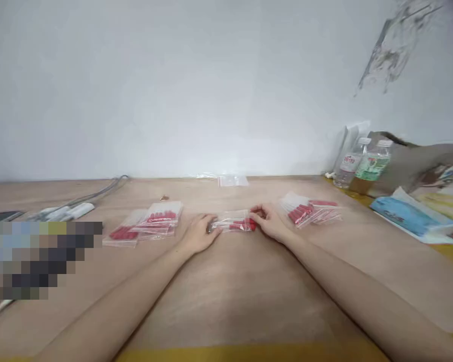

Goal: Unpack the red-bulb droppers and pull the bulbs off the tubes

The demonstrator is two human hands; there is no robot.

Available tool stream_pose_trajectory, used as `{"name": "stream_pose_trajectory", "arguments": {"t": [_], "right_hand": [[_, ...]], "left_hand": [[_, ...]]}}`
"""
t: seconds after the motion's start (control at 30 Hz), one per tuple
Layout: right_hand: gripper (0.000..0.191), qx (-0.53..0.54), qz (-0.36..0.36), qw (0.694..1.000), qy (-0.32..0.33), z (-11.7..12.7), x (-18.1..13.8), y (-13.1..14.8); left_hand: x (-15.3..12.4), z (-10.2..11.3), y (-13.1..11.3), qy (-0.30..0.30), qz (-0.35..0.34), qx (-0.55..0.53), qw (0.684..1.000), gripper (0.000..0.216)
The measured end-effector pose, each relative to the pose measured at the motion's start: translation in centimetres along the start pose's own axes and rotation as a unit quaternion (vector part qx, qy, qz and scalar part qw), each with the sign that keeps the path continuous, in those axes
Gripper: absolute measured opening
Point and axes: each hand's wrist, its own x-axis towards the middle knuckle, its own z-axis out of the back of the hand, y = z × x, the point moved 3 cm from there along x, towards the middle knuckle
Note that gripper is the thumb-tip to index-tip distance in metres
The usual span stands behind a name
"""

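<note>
Bare left grip (201,234), bare right grip (271,222), slim uncovered forearms (136,296), narrow wrists (183,248)

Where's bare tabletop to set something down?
Most room: the tabletop between the left forearm and right forearm, from the clear bag down to the yellow strip. Another patch lies between the right forearm and the blue packet. Crowded: far left, with a cable and small white items; far right, with bottles; the left bags and right bags flanking the clear bag.
</note>
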Motion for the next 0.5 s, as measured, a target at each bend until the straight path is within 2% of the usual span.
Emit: {"name": "stream_pose_trajectory", "arguments": {"t": [0.17, 0.3, 0.37, 0.5], "right_hand": [[0.040, 0.005, -0.001, 0.995, 0.102, 0.3, -0.8, 0.8], [0.061, -0.007, 0.017, 0.987, 0.158, 0.9, -1.2, 1.2], [0.060, -0.010, 0.013, 0.988, 0.154, 1.1, -1.0, 1.0], [0.043, 0.017, 0.024, 0.988, 0.149, 0.9, -0.6, 0.5]], "left_hand": [[0.1, 0.1, 0.0, -0.023, -0.026, -0.013, 0.999, 0.037], [0.2, -0.2, 0.2, -0.003, -0.028, -0.030, 0.999, 0.039], [0.2, -0.3, 0.2, 0.001, -0.017, -0.031, 0.999, 0.039], [0.2, 0.1, 0.1, -0.013, 0.013, -0.004, 1.000, 0.033]]}}
